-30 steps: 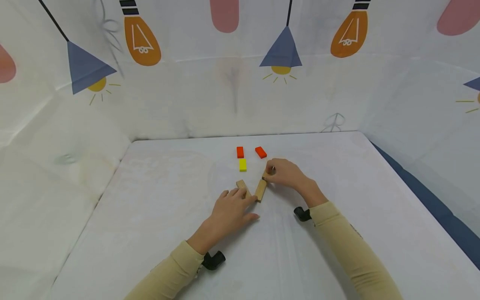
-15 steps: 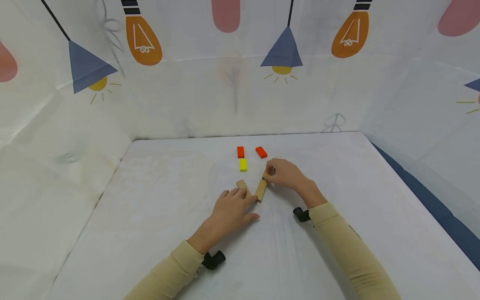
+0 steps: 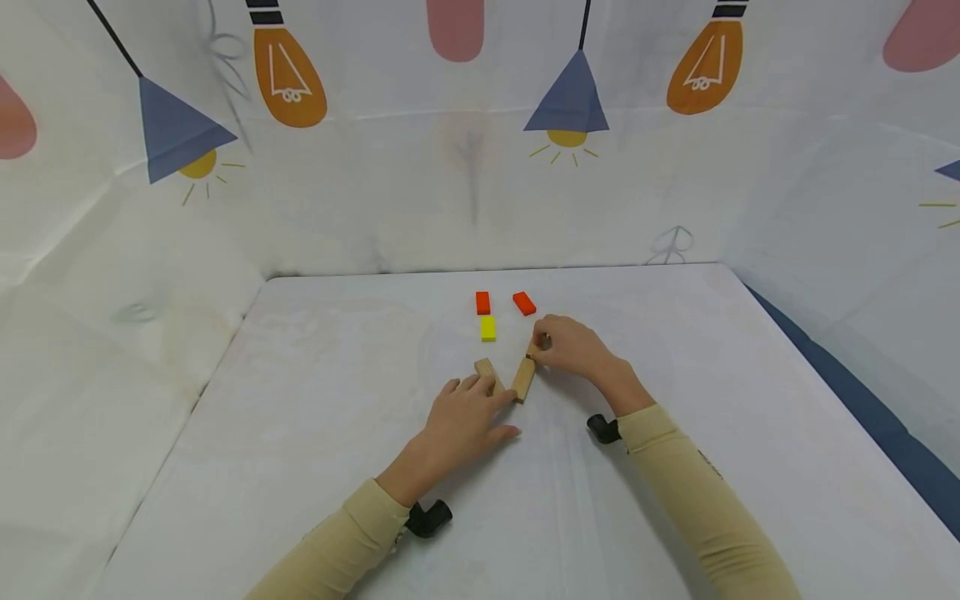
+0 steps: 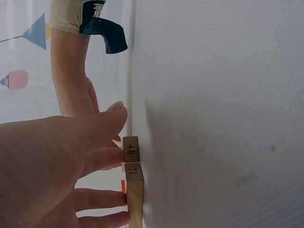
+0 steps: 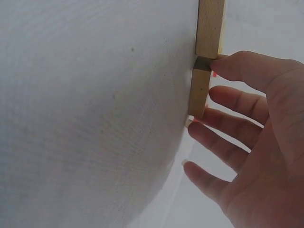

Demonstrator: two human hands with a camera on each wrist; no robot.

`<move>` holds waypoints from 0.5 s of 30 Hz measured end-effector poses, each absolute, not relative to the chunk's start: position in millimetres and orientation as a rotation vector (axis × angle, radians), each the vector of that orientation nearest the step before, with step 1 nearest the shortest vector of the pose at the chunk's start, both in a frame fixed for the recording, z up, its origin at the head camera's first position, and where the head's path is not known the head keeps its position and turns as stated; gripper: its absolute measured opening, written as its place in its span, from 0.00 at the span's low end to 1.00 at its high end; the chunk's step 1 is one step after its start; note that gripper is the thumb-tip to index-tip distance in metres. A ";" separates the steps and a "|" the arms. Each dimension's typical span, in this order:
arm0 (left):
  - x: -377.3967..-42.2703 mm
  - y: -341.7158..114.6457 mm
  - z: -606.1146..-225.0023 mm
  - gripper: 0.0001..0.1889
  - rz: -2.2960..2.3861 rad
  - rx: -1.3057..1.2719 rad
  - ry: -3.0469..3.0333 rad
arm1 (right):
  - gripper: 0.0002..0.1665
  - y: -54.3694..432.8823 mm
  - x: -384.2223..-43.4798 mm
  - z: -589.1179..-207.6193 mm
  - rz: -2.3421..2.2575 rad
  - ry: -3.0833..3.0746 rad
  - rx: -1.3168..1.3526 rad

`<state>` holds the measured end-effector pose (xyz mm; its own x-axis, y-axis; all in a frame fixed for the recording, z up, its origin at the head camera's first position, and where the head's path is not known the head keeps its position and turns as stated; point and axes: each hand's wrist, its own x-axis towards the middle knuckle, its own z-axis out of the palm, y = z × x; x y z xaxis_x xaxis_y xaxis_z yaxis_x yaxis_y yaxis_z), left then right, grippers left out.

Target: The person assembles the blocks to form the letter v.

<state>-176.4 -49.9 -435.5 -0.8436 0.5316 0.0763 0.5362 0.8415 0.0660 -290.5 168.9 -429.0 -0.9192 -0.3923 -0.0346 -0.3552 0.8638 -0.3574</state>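
Note:
Wooden blocks form a V on the white table. Its left arm is a block [image 3: 484, 367] partly covered by my left hand [image 3: 459, 421], whose extended fingers rest on it, the index reaching to the V's point. In the left wrist view, block ends marked 48 [image 4: 131, 149] and 71 [image 4: 135, 190] stand side by side. The right arm has a near block [image 3: 523, 380] and, end to end with it, a far block [image 5: 199, 92]. My right hand [image 3: 573, 346] pinches that far block between thumb and fingers.
Beyond the V lie a yellow block [image 3: 488, 328], a red block [image 3: 483, 302] touching or nearly touching it, and a second, slanted red block [image 3: 524, 303]. A patterned white sheet [image 3: 360, 192] hangs behind the table [image 3: 315, 433].
Both hands and all blocks keep their places. Only the head view has shifted very slightly.

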 end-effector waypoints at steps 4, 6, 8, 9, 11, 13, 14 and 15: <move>-176.2 -49.9 -435.2 0.29 -0.133 -0.858 -2.965 | 0.07 168.9 -290.2 -429.5 -0.528 2.929 -0.582; -176.2 -50.0 -435.4 0.29 -0.135 -0.858 -2.964 | 0.07 168.7 -290.3 -430.1 -0.528 2.931 -0.578; -176.1 -50.2 -435.6 0.29 -0.136 -0.859 -2.962 | 0.07 168.7 -290.4 -430.3 -0.535 2.931 -0.580; -176.2 -50.2 -435.8 0.29 -0.136 -0.859 -2.962 | 0.06 168.6 -290.6 -430.4 -0.539 2.931 -0.582; -176.4 -49.8 -435.8 0.29 -0.134 -0.859 -2.964 | 0.06 169.0 -291.1 -431.0 -0.545 2.932 -0.586; -176.2 -49.5 -435.4 0.29 -0.130 -0.860 -2.967 | 0.06 169.1 -291.4 -431.3 -0.548 2.931 -0.592; -176.1 -49.4 -435.1 0.29 -0.128 -0.860 -2.967 | 0.06 169.1 -291.7 -431.4 -0.550 2.931 -0.594; -176.0 -49.2 -434.9 0.29 -0.127 -0.860 -2.967 | 0.06 169.0 -291.8 -431.5 -0.553 2.931 -0.595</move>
